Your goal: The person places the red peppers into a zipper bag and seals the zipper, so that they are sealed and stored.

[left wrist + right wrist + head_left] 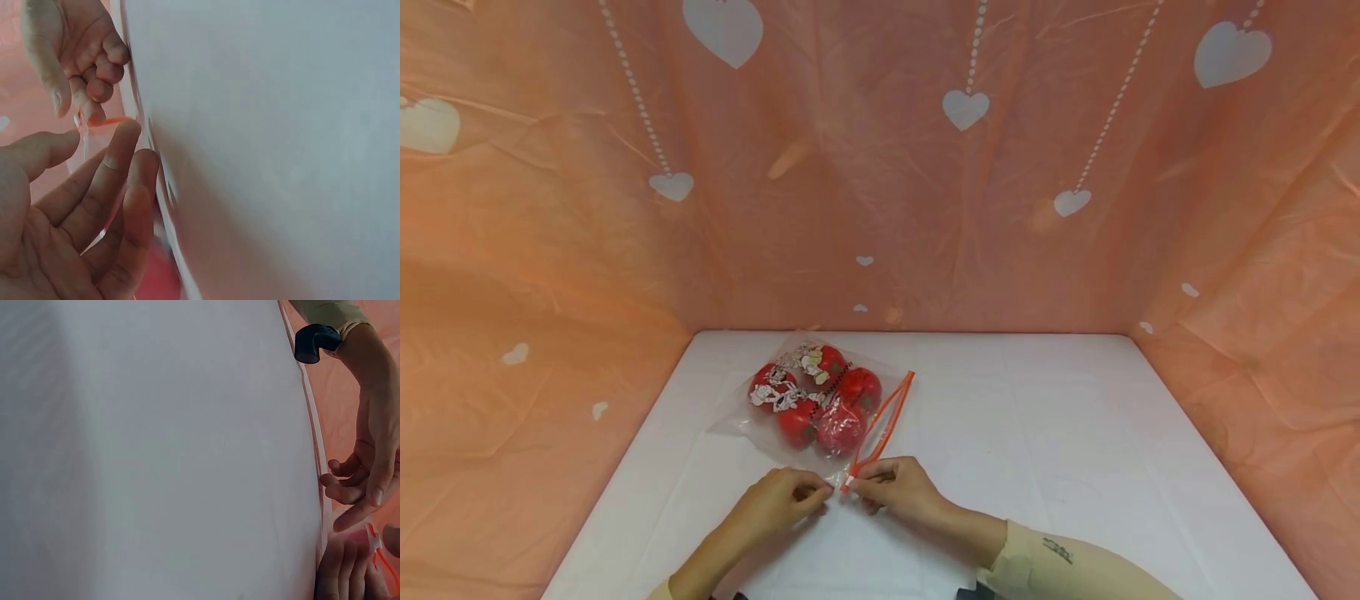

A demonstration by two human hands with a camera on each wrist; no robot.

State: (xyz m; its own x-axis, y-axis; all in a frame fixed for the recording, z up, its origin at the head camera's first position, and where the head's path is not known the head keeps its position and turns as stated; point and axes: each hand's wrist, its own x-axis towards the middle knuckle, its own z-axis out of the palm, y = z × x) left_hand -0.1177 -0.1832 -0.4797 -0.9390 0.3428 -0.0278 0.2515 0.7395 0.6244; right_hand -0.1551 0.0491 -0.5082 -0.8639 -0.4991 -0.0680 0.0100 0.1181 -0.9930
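A clear zip bag [741, 427] with printed cartoon figures lies on the white table and holds several round red fruits [859, 388]. Its orange zip strip [891, 417] runs along the right edge and gapes in the middle. My right hand [901, 490] pinches the zip's near end at the small white slider [374, 539], between thumb and fingers. Just left of that corner is my left hand [786, 498], its fingers loosely bent. Thumb and fingers of the left hand [94, 206] stand apart in the left wrist view, close beside the clear film [85, 145].
The white table [1037, 433] extends to both sides and beyond the bag. Orange sheeting [910, 208] with white hearts encloses the back and sides. A dark object [975, 592] shows at the near edge.
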